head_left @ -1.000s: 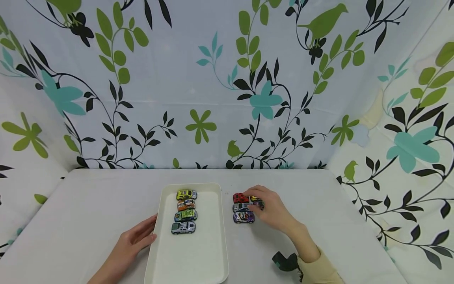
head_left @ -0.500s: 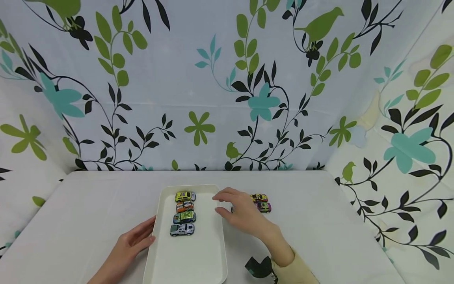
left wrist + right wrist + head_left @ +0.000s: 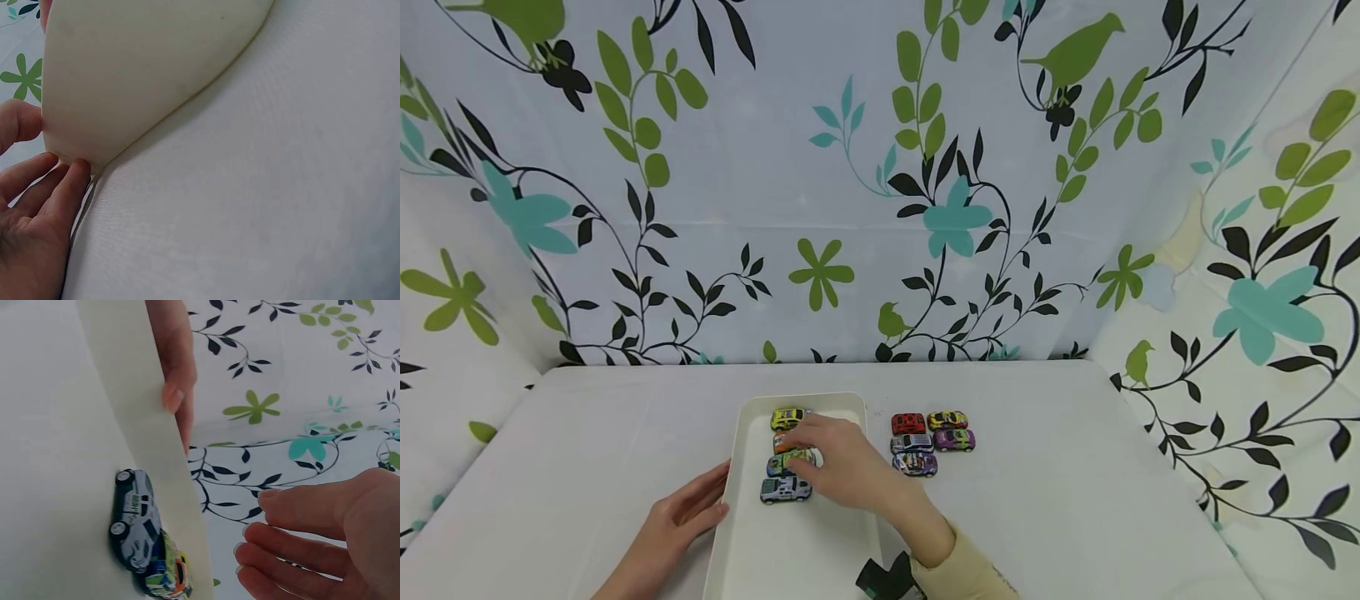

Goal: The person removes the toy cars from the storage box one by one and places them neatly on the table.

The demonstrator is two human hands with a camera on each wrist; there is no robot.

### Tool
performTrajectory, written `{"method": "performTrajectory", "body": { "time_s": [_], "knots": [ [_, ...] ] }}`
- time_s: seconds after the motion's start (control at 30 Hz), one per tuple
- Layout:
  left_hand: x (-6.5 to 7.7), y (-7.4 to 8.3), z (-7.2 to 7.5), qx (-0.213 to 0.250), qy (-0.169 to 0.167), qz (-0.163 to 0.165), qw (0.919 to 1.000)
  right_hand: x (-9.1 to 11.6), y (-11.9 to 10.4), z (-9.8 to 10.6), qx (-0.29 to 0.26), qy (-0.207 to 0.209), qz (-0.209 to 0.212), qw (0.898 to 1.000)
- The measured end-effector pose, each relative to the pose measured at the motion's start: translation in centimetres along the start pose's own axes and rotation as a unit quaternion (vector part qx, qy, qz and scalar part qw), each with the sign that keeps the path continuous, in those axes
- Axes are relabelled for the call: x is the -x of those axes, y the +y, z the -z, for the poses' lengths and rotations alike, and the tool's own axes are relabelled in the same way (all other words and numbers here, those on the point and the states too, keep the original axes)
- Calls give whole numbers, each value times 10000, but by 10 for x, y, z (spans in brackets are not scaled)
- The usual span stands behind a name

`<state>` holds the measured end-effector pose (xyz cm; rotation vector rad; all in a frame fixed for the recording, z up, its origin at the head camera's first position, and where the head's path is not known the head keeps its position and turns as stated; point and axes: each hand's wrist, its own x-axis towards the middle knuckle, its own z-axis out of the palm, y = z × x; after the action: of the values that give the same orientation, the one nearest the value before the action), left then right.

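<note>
White table (image 3: 1075, 500): spreads across the lower frame, under everything being handled.
Pale tray (image 3: 805, 542): lower centre of the frame; best kept from sliding while a hand works above it.
Right hand (image 3: 838, 462): over the tray's upper half; thumb and fingers look apart, nothing between them, though whether a fingertip touches a car is hard to tell.
Left hand (image 3: 681, 517): lower left of centre, thumb at the rim and fingers against the outer wall, gripping it; a light, steady hold should suffice.
Cars in the tray: a close column, yellow car (image 3: 785, 419), orange car (image 3: 778, 442), green car (image 3: 778, 465), silver car (image 3: 786, 490); a narrow pinch, moved straight up or down, would spare the neighbours.
Cars outside: five, right of the tray, among them a red car (image 3: 908, 423) and purple-and-green car (image 3: 953, 440).
</note>
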<state>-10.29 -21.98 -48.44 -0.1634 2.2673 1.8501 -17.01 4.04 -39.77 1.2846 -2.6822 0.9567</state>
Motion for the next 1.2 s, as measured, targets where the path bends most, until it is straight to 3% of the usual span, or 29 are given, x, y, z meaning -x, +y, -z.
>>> {"method": "performTrajectory", "body": {
  "time_s": [0.23, 0.47, 0.87, 1.2],
  "knots": [
    [0, 0, 0, -46, 43, -109, 9999, -4, 2, -17, 492, -629, -105, 9968],
    [0, 0, 0, -173, 47, 125, 9998, -4, 6, -24, 761, -1115, -313, 9904],
    [-1, 4, -1, -22, 73, 173, 9998, -1, 12, -29, 985, -1070, -231, 9891],
    [-2, 0, 1, -200, 53, 59, 9998, -1, 14, -32, 871, -1250, -503, 9870]
  ]
}}
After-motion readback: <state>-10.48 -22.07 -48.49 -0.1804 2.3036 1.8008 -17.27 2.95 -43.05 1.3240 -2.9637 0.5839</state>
